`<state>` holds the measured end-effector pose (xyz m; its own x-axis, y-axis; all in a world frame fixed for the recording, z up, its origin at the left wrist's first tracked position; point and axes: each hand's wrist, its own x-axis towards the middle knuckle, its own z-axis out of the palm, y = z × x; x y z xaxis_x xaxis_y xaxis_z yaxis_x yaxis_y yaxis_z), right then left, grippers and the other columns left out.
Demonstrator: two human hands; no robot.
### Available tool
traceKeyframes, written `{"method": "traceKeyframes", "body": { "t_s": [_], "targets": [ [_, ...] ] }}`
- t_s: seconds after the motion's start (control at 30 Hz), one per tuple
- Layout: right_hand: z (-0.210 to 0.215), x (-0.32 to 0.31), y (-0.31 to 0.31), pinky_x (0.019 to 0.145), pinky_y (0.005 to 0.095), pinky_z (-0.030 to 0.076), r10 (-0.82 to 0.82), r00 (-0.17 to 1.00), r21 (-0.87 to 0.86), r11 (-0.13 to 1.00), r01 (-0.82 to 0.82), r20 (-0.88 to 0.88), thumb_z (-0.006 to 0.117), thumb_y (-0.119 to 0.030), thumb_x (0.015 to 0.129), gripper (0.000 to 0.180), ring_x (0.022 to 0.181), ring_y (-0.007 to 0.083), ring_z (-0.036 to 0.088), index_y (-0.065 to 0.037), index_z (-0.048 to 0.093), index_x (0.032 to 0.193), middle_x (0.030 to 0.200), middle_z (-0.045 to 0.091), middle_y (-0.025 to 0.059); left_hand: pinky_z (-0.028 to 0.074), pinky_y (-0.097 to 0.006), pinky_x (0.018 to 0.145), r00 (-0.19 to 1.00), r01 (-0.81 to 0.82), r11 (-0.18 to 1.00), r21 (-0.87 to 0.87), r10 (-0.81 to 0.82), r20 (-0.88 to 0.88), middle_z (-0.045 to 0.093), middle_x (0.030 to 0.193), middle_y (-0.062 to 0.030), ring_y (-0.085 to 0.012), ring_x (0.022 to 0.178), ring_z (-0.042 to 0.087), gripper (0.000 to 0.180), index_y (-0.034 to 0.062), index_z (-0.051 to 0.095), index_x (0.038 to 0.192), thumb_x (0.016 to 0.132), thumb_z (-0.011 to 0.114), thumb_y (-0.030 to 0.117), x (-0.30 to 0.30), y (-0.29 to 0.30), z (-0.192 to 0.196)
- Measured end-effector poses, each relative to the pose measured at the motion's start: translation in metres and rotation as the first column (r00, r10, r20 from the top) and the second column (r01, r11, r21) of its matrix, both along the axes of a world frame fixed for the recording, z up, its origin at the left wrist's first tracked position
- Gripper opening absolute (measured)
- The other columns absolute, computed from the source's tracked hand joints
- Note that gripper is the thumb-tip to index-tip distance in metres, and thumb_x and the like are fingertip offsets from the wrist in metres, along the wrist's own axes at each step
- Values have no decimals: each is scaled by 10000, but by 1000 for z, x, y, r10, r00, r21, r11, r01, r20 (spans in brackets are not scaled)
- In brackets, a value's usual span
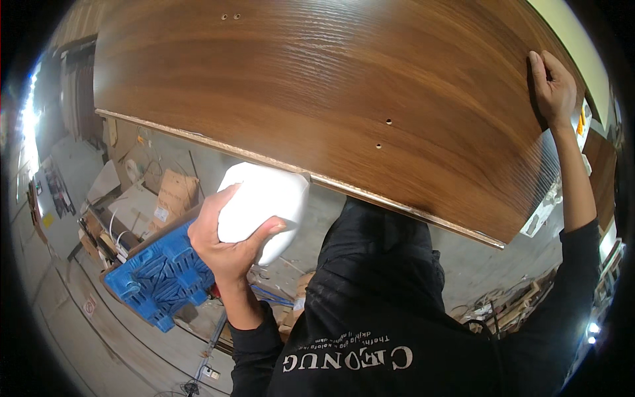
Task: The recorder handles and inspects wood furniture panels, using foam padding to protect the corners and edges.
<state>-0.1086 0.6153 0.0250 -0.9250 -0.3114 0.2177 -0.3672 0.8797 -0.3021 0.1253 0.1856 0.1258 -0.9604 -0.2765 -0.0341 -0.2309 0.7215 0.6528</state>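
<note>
A wood-grain brown panel (297,79) with a few small drilled holes lies across the upper view. Its raw chipboard edge faces me. My left hand (228,245) is wrapped round a white plastic bottle (264,202), held tilted just below that edge. The bottle's upper right end meets the edge near its middle; I cannot tell whether anything comes out. Over at the panel's right end rests my right hand (557,92), its fingers curled in and its thumb along the surface. What those fingers hold, if anything, is hidden.
Below left of the panel stand a blue plastic pallet (159,274) and a brown cardboard package (175,195). Wood offcuts (519,308) lie on the floor at the lower right. A pale board (575,46) runs along the upper right, beyond the panel.
</note>
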Motion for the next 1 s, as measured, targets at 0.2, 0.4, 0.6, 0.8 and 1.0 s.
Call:
{"method": "traceKeyframes", "body": {
  "t_s": [0.2,0.4,0.6,0.8,1.0],
  "targets": [
    [7,3,-2,515,306,363,-16,999,7,1000,15,39,544,-269,905,327,535,229,397,-12,480,712,617,384,131,499,-266,669,999,21,1000,-3,-21,25,667,800,-126,-181,723,650,621,-30,629,938,482,905,287,-6,-22,4],
    [8,5,-2,525,299,363,-17,1000,10,1000,17,24,531,-224,910,304,541,217,379,-5,458,712,634,353,129,506,-272,661,997,70,998,-9,-70,12,669,793,-131,-196,712,657,596,-30,638,914,489,902,294,-20,-41,5],
    [4,8,6,514,311,344,-1,996,4,1000,1,87,522,-208,910,310,537,243,368,2,430,702,631,323,123,508,-272,660,997,56,998,-3,-56,45,670,801,-133,-203,716,660,580,-29,641,910,498,899,286,-21,-52,5],
    [5,8,3,518,320,343,2,999,0,1000,-2,34,517,-215,912,310,545,260,380,3,435,707,637,340,136,477,-267,689,996,-11,1000,25,9,90,642,828,-79,-154,751,603,602,-28,627,951,520,887,303,-20,-63,4],
    [0,9,4,521,323,346,-10,1000,1,1000,10,12,515,-216,913,315,550,271,385,3,433,703,640,353,143,491,-271,683,997,-33,999,35,31,66,657,814,-103,-162,741,625,554,-35,625,943,534,888,231,-23,-77,-2]
  ]
}}
